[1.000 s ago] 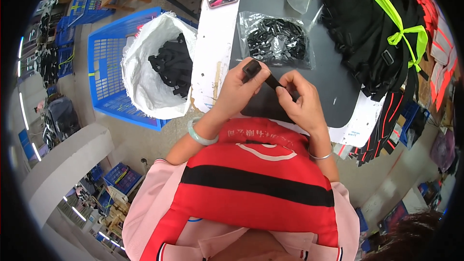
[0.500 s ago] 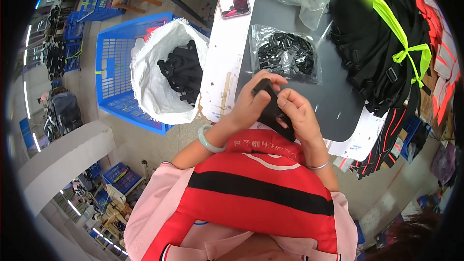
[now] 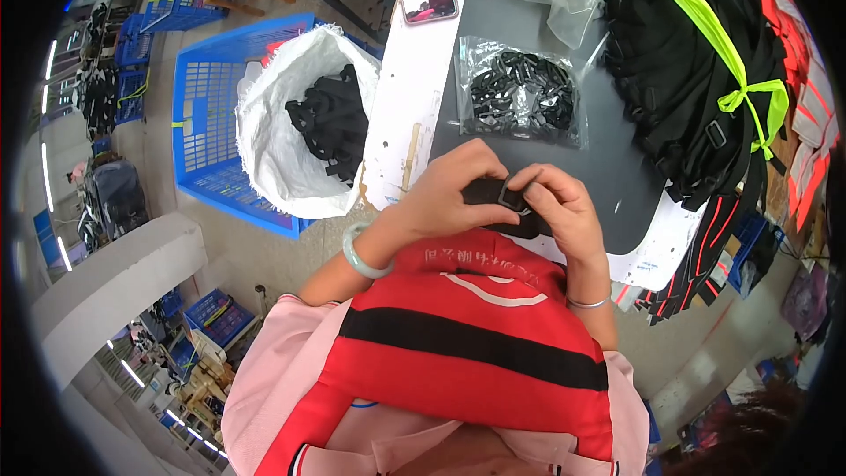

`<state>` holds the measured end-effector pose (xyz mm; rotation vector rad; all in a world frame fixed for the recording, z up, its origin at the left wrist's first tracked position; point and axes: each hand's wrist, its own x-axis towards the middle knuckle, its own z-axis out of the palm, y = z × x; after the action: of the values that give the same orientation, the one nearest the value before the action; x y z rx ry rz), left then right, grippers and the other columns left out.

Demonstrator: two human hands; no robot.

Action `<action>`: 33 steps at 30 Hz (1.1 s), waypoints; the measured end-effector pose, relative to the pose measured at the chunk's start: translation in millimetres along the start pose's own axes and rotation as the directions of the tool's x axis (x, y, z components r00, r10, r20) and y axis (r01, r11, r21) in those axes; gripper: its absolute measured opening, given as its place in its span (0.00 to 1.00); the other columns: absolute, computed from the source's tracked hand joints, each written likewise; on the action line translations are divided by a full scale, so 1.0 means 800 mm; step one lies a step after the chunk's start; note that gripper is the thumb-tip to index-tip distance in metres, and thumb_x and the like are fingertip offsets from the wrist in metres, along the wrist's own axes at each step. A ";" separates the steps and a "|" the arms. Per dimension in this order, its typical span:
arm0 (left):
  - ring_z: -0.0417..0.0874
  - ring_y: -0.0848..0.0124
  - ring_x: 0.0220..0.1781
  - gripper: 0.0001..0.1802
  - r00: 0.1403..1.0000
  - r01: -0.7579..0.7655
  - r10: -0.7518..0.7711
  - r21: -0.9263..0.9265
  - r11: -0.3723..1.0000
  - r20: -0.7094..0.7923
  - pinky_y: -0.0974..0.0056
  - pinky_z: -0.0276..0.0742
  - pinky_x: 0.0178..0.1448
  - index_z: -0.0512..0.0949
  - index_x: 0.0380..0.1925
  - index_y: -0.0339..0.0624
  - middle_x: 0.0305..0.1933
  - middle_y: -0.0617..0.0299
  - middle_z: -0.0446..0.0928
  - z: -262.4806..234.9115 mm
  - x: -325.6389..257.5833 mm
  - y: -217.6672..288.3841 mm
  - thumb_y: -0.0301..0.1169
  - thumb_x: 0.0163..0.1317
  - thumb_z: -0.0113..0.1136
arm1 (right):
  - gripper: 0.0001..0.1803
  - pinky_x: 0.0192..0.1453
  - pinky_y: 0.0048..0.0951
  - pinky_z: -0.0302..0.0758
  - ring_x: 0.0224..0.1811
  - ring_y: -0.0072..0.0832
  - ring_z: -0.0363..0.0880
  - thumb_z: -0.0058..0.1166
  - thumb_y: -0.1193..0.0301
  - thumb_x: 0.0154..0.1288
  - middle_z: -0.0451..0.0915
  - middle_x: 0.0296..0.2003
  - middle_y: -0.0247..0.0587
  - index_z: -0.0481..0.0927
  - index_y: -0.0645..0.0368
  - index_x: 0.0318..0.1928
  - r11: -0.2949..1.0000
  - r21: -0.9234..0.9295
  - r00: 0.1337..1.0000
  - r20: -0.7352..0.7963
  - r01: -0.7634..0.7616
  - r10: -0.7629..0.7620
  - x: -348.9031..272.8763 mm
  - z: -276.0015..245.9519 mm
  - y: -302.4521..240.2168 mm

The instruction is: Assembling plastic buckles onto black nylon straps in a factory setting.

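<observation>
Illumination is bright and even, with soft shadows. Strip lights (image 3: 48, 172) glare at far left. Fisheye distortion bends edges near the black rim. Centre focus is sharp.

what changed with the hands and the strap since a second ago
Both hands, left hand and right hand, drew the black strap and its buckle closer to the chest, fingers now bunched over it. Both keep their grip. The bag of black clips and white sack stayed put.

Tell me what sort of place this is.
Probably a small sewing or strap-assembly workshop: a clear bag of black plastic buckles on the worktable, a white sack of black straps in a blue crate, and piled strapped garments.
</observation>
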<state>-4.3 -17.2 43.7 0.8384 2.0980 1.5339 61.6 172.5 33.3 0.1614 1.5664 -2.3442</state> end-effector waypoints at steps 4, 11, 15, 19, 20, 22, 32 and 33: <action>0.75 0.68 0.36 0.19 0.999 -0.007 0.002 -0.107 0.994 -0.052 0.66 0.71 0.40 0.78 0.36 0.38 0.34 0.62 0.72 -0.006 -0.015 -0.001 0.29 0.43 0.74 | 0.06 0.58 0.33 0.66 0.49 0.33 0.73 0.47 0.75 0.65 0.77 0.42 0.48 0.76 0.62 0.38 0.952 0.172 0.964 0.032 0.254 -0.263 -0.007 -0.011 -0.008; 0.76 0.72 0.39 0.20 0.995 0.078 -0.087 -0.164 0.983 -0.046 0.70 0.71 0.43 0.80 0.40 0.37 0.36 0.62 0.73 -0.017 -0.029 -0.002 0.26 0.44 0.73 | 0.04 0.47 0.33 0.67 0.31 0.22 0.67 0.50 0.62 0.69 0.68 0.24 0.27 0.71 0.44 0.39 0.698 0.490 0.843 -0.178 0.523 -0.507 -0.055 -0.093 -0.067; 0.79 0.67 0.38 0.18 0.998 0.049 -0.049 0.014 0.999 -0.050 0.68 0.74 0.41 0.80 0.39 0.37 0.38 0.60 0.75 -0.005 -0.020 0.005 0.28 0.45 0.72 | 0.06 0.20 0.17 0.55 0.16 0.14 0.56 0.47 0.67 0.70 0.62 0.18 0.25 0.73 0.55 0.39 0.910 0.257 0.913 -0.337 0.325 -0.231 -0.036 -0.046 -0.062; 0.81 0.62 0.41 0.20 0.999 0.004 0.005 0.209 0.978 -0.043 0.66 0.76 0.45 0.79 0.39 0.36 0.41 0.56 0.78 -0.001 -0.014 0.009 0.27 0.44 0.71 | 0.09 0.23 0.17 0.56 0.21 0.09 0.58 0.55 0.74 0.62 0.65 0.17 0.21 0.73 0.63 0.25 0.856 -0.508 0.954 -0.291 -0.090 -0.072 -0.017 0.009 -0.029; 0.81 0.60 0.39 0.19 0.998 -0.006 0.021 0.237 0.971 -0.061 0.64 0.76 0.42 0.79 0.39 0.38 0.39 0.57 0.79 0.000 -0.015 0.008 0.29 0.45 0.71 | 0.09 0.23 0.17 0.57 0.22 0.09 0.58 0.55 0.75 0.62 0.65 0.16 0.21 0.73 0.63 0.25 0.832 -0.551 0.957 -0.270 -0.064 -0.105 -0.016 0.011 -0.024; 0.81 0.58 0.37 0.19 0.997 -0.008 0.029 0.265 0.964 -0.078 0.62 0.76 0.40 0.79 0.39 0.40 0.37 0.57 0.79 0.000 -0.019 0.004 0.32 0.45 0.71 | 0.09 0.23 0.17 0.57 0.22 0.09 0.58 0.55 0.75 0.62 0.65 0.16 0.21 0.72 0.63 0.25 0.808 -0.587 0.960 -0.246 -0.041 -0.130 -0.017 0.012 -0.019; 0.81 0.60 0.34 0.18 0.990 0.109 -0.119 0.138 0.984 0.073 0.64 0.76 0.37 0.79 0.40 0.40 0.34 0.57 0.79 -0.014 -0.034 -0.008 0.31 0.48 0.70 | 0.12 0.24 0.15 0.50 0.22 0.07 0.53 0.53 0.71 0.66 0.61 0.19 0.16 0.72 0.57 0.25 0.878 -0.472 0.863 -0.473 -0.079 -0.177 -0.046 -0.057 -0.057; 0.80 0.60 0.34 0.18 0.992 0.087 -0.100 0.163 0.983 0.074 0.64 0.75 0.37 0.79 0.40 0.40 0.33 0.57 0.79 -0.012 -0.032 -0.008 0.32 0.48 0.69 | 0.11 0.24 0.15 0.51 0.22 0.07 0.54 0.54 0.72 0.65 0.61 0.19 0.16 0.72 0.58 0.25 0.883 -0.462 0.887 -0.438 -0.085 -0.144 -0.038 -0.042 -0.054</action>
<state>6.8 -42.5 40.0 0.8297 2.1897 1.2755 74.0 224.6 66.1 0.6212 2.3327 -1.9483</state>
